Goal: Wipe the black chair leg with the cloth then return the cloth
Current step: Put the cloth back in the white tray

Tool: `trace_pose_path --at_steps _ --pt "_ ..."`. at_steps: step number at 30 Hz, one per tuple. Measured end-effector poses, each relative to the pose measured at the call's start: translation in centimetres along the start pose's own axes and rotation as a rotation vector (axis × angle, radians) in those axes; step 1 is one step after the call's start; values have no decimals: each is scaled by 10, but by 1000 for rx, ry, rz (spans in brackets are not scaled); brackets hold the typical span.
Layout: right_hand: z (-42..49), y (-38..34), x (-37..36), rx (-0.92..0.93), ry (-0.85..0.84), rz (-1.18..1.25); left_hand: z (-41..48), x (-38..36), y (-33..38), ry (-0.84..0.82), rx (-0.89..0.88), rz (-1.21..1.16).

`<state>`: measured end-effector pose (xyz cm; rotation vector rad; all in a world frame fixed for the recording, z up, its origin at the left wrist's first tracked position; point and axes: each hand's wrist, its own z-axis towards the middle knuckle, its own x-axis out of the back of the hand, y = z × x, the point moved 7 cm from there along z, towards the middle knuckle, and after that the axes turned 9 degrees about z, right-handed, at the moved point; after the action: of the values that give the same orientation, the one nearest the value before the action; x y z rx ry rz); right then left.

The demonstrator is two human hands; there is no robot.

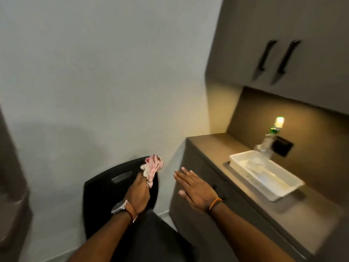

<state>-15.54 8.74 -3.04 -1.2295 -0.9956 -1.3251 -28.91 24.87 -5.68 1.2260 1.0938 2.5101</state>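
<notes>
L hand (138, 193): closed round the cloth (152, 169), which is bunched above the fist, in front of the chair (105, 188) backrest.
R hand (194, 188): open, flat, nothing held, just beside the cabinet (190, 214) front.
Leg: not seen; hidden below the seat, so wipe progress can't be judged.
Risk 1: loose cloth end may be snagged on the backrest slot, grip weak as only part is pinched.
Risk 2: wrong part (back, not leg) may be wiped if the reach isn't lowered.
Risk 3: frame is blurred w/ head motion; reach could be misjudged.
Tray (283, 191): white, on the counter (217, 148); looks empty, poss. wet.
Bottle (268, 144): clear, behind tray; contents unclear.
</notes>
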Motion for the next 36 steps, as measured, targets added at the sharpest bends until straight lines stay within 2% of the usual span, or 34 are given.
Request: trace_pose_path --at_steps 5,7,10,14,19,22,25,28,31,34,36 --pt "-80 83 108 -200 109 -117 70 -30 146 -134 -187 132" --pt "-120 112 134 -282 132 -139 81 -52 195 -187 -213 112" --pt "-193 157 154 -431 163 -129 89 -101 257 -244 -191 68" --pt "-284 209 139 -623 159 -82 86 -175 311 -273 -226 75" --pt "-340 247 71 -781 77 23 90 -266 332 -370 -285 152" --pt "-350 260 22 -824 8 112 97 -310 338 -368 -376 211" --pt "-352 274 -13 -864 -52 219 113 -349 340 -404 -372 289" --pt "-343 288 -29 -884 -83 270 132 -380 350 -307 -517 475" --pt "-334 298 -37 -865 -96 245 154 -408 359 -215 -588 515" --pt "-332 303 -42 -866 -97 263 170 -439 362 -297 -624 575" --pt "-332 306 -45 -856 -105 261 172 -464 357 -469 -610 603"
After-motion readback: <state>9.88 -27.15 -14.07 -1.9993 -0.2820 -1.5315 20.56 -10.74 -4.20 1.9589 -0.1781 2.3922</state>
